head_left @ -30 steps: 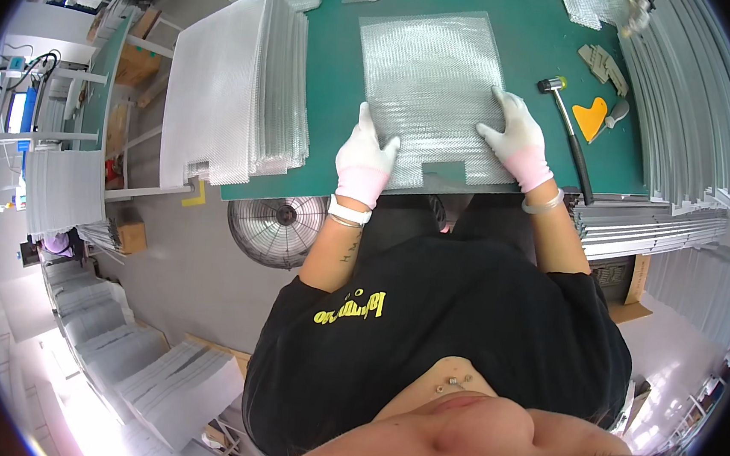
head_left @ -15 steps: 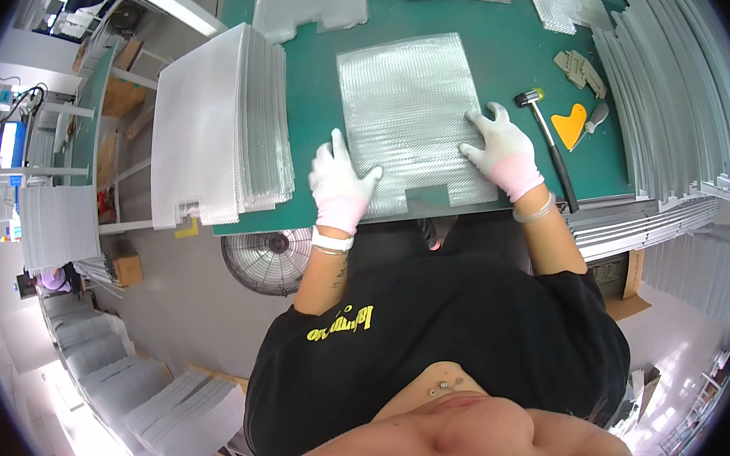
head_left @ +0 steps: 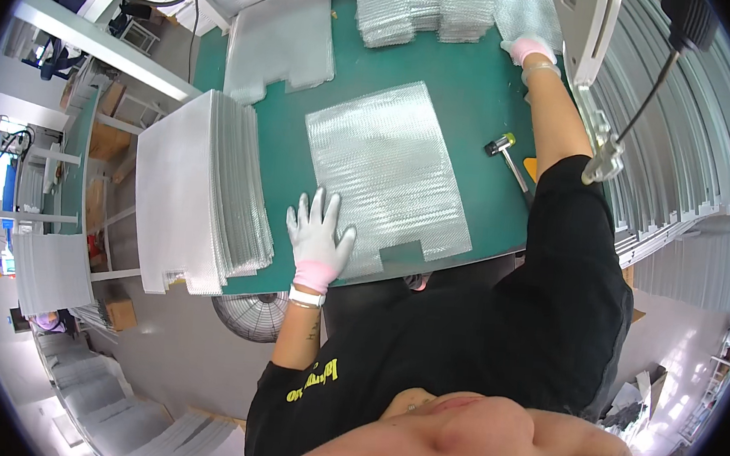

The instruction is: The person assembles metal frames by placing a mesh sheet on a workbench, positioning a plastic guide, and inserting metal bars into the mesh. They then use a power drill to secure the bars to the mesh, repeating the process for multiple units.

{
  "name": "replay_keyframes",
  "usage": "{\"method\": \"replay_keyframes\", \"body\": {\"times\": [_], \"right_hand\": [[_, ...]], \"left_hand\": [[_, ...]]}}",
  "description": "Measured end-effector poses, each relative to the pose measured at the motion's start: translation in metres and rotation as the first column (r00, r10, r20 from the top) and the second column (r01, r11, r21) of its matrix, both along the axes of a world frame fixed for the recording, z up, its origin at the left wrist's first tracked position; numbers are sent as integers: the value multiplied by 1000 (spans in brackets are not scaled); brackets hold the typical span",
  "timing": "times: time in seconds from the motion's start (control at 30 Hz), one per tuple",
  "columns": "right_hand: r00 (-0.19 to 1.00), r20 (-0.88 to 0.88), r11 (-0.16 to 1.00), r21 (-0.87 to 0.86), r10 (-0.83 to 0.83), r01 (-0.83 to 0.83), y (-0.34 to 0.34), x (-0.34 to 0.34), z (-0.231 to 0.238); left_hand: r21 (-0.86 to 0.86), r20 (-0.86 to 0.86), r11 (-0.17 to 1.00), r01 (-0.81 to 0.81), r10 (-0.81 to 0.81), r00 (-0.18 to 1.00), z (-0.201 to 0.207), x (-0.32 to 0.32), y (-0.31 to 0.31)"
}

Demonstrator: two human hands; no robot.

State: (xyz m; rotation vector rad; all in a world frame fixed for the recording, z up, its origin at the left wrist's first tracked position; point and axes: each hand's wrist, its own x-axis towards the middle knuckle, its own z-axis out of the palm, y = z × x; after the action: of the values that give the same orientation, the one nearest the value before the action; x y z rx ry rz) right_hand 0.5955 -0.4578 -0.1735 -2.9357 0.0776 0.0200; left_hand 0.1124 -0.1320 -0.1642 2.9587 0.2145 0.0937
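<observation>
A clear, ribbed plastic sheet (head_left: 387, 170) with a notch in its near edge lies flat on the green tabletop (head_left: 343, 68). My left hand (head_left: 317, 237), in a white glove with a pink cuff, rests with fingers spread at the sheet's near left corner. My right arm is stretched far forward. At its end, my gloved right hand (head_left: 532, 49) touches the near edge of another clear textured sheet (head_left: 523, 13) at the far right. The right fingers are foreshortened and mostly hidden, so their grip does not show.
Stacked translucent sheets (head_left: 184, 188) stand left; another pile (head_left: 281, 41) lies behind them, and more (head_left: 420, 14) at the far middle. A mallet (head_left: 508, 158) lies by my right arm. A screwdriver (head_left: 641, 95) and grey bracket hang at the right, before tall panels (head_left: 689, 142).
My right hand has left the middle sheet and reached forward to the far right sheet. My left hand has flattened near the sheet's left corner. The view has shifted, bringing a hanging screwdriver into sight.
</observation>
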Motion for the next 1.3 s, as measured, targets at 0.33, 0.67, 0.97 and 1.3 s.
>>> {"method": "replay_keyframes", "body": {"times": [0.33, 0.67, 0.97, 1.3], "right_hand": [[996, 76, 997, -47, -55, 59, 17, -26, 82], [527, 743, 911, -337, 413, -238, 10, -49, 156], [593, 621, 836, -518, 512, -180, 11, -114, 189], [501, 684, 848, -447, 529, -284, -37, -284, 233]], "left_hand": [[23, -11, 1000, -21, 21, 1000, -7, -2, 0], [-20, 35, 1000, -22, 23, 999, -12, -3, 4], [-208, -15, 976, -65, 63, 998, -1, 11, 17], [65, 41, 997, 33, -36, 999, 18, 23, 6]]}}
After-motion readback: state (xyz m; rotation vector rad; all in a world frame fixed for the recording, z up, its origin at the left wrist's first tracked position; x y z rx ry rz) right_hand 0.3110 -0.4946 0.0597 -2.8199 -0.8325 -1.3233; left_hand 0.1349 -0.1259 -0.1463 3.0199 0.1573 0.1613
